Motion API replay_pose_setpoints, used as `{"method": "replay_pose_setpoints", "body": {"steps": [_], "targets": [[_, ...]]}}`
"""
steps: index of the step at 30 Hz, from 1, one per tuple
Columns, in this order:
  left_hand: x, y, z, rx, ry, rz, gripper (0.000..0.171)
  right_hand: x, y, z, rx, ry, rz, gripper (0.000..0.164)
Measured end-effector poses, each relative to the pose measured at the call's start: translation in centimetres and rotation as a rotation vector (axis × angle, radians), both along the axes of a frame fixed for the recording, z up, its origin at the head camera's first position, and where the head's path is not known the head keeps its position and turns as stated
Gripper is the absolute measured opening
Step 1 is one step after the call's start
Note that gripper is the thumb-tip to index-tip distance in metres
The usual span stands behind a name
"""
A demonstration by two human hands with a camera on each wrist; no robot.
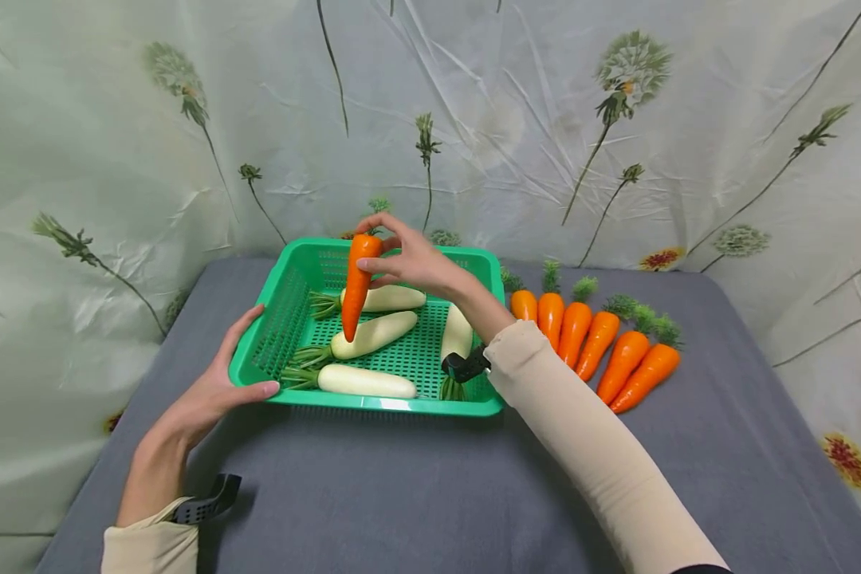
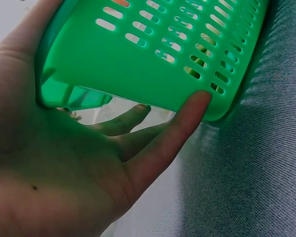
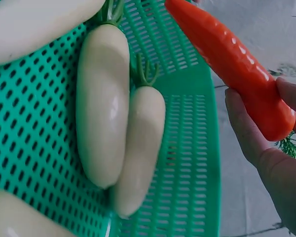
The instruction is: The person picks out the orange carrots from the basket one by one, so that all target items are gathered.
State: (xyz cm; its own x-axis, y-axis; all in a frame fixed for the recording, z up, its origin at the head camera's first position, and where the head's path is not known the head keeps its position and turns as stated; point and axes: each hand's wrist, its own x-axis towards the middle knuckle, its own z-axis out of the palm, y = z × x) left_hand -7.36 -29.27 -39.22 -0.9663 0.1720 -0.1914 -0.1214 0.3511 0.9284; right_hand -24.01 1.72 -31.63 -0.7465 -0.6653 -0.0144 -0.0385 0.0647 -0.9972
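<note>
My right hand (image 1: 409, 259) holds a carrot (image 1: 359, 279) by its thick upper end, above the green plastic basket (image 1: 430, 406). The carrot's tip points down, and its leafy green top (image 1: 379, 205) shows behind the fingers. In the basket lie several white radishes (image 1: 366, 381) with green stalks; one radish (image 1: 456, 331) lies apart at the right, partly hidden by my right wrist. My left hand (image 1: 218, 391) grips the basket's left front corner, its thumb at the front rim. The left wrist view shows fingers (image 2: 160, 143) against the slotted basket wall.
Several more carrots (image 1: 598, 343) with green tops lie in a row right of the basket, some partly covered by my right sleeve (image 1: 581, 446). A grey cloth (image 1: 373, 494) covers the table. Behind it hangs a pale curtain (image 1: 488, 96) with a dandelion print.
</note>
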Motion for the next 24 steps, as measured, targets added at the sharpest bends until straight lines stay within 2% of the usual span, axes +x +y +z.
{"method": "replay_pose_setpoints", "body": {"steps": [11, 18, 24], "targets": [[0.1, -0.2, 0.2, 0.035, -0.001, -0.001, 0.109, 0.3, 2.6, 1.6, -0.015, 0.067, -0.088, 0.048], [0.0, 0.0, 0.0, 0.043, -0.004, -0.007, 0.109, 0.8, 4.5, 2.0, -0.068, 0.065, -0.138, 0.046], [0.1, 0.1, -0.1, 0.042, -0.003, -0.003, 0.109, 1.2, 6.4, 2.3, -0.060, 0.093, -0.164, 0.047]]}}
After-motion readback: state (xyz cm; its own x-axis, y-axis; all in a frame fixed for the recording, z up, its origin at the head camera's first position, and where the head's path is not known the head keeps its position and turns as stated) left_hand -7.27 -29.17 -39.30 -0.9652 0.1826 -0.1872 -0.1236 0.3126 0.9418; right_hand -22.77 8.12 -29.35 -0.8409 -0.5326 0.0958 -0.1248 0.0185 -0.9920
